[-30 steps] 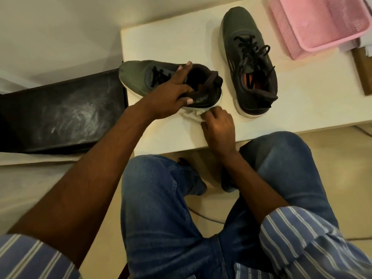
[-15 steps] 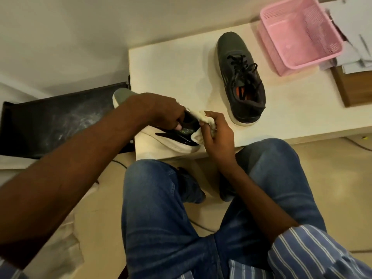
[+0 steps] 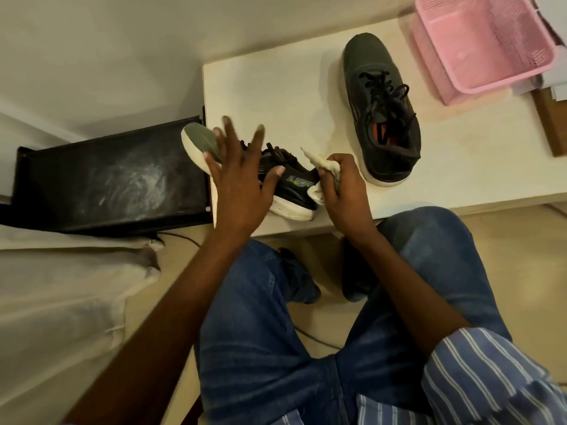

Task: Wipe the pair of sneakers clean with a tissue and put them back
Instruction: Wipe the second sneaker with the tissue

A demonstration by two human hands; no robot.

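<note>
Two dark sneakers with white soles are on the white table (image 3: 276,87). The near sneaker (image 3: 291,182) lies tilted at the table's front left corner, its grey-green toe past the left edge. My left hand (image 3: 239,179) is over its middle with fingers spread straight; I cannot tell if the palm touches it. My right hand (image 3: 340,185) grips a crumpled white tissue (image 3: 322,170) against the near sneaker's heel. The second sneaker (image 3: 380,108) stands upright further right, untouched.
A pink plastic basket (image 3: 487,41) sits at the table's far right, with papers and a wooden board (image 3: 552,124) beside it. A black box (image 3: 107,179) stands left of the table. My knees in blue jeans are just below the front edge.
My left hand has let go of the near sneaker's collar and spread its fingers. My right hand with the tissue stays at the heel. The camera has shifted.
</note>
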